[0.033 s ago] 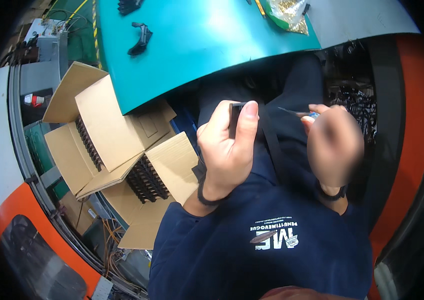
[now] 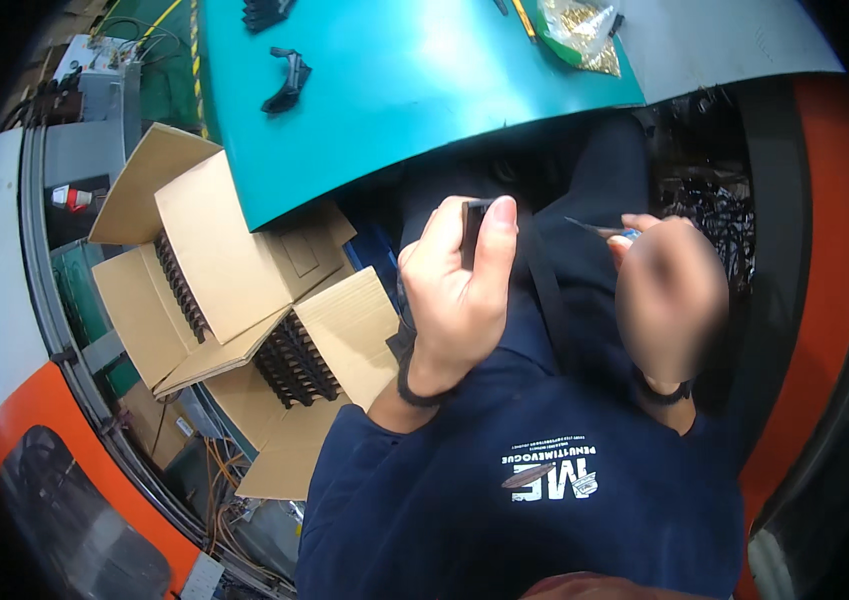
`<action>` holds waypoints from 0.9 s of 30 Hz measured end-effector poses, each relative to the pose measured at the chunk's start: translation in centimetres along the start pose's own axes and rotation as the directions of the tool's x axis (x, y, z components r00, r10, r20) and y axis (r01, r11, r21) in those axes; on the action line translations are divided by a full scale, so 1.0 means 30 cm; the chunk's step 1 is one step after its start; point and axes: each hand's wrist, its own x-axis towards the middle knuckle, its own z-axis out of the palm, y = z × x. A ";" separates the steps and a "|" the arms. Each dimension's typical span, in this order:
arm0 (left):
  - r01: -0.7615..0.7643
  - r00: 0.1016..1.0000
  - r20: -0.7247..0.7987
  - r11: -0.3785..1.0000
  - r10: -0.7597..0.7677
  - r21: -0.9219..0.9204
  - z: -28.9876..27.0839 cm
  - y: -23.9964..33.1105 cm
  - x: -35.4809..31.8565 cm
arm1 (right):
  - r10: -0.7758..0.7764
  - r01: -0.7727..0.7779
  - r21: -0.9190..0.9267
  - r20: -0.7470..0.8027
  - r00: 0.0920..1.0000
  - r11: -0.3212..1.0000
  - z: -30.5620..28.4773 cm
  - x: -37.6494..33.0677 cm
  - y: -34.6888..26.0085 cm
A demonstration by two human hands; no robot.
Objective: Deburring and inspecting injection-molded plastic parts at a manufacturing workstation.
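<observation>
My left hand (image 2: pixel 459 290) is closed around a small black plastic part (image 2: pixel 471 235), thumb pressed along its side; most of the part is hidden in the palm. To its right, my right hand (image 2: pixel 672 290), partly blurred, grips a slim tool with a thin pointed metal blade (image 2: pixel 589 226) and a bit of blue near the fingers. The blade points toward the left hand and stays apart from the black part. Both hands are above my lap, just off the near edge of the teal table (image 2: pixel 394 90).
A curved black plastic piece (image 2: pixel 288 82) lies on the table, with a bag of small gold-coloured pieces (image 2: pixel 584 35) and a yellow pen-like stick (image 2: pixel 523 17) farther right. Open cardboard boxes (image 2: pixel 214 240) at left hold rows of black parts (image 2: pixel 294 362). An orange-and-black machine frame (image 2: pixel 829 250) stands at right.
The view has shifted very slightly. The blade tip is a little farther right and away from the left hand; both grips look the same.
</observation>
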 end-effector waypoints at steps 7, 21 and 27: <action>-0.284 0.948 0.080 0.701 0.309 0.654 -0.002 -0.231 0.356 | 0.145 -0.147 0.047 0.039 0.989 0.988 -0.018 -0.034 0.035; -0.343 0.929 0.196 0.524 0.315 0.780 0.050 -0.334 0.843 | 0.211 -0.213 0.093 0.040 0.977 0.973 0.012 -0.030 0.149; -0.293 0.952 0.182 0.573 0.245 0.765 0.078 -0.290 0.916 | 0.248 -0.253 0.103 0.056 0.967 0.962 0.013 -0.008 0.192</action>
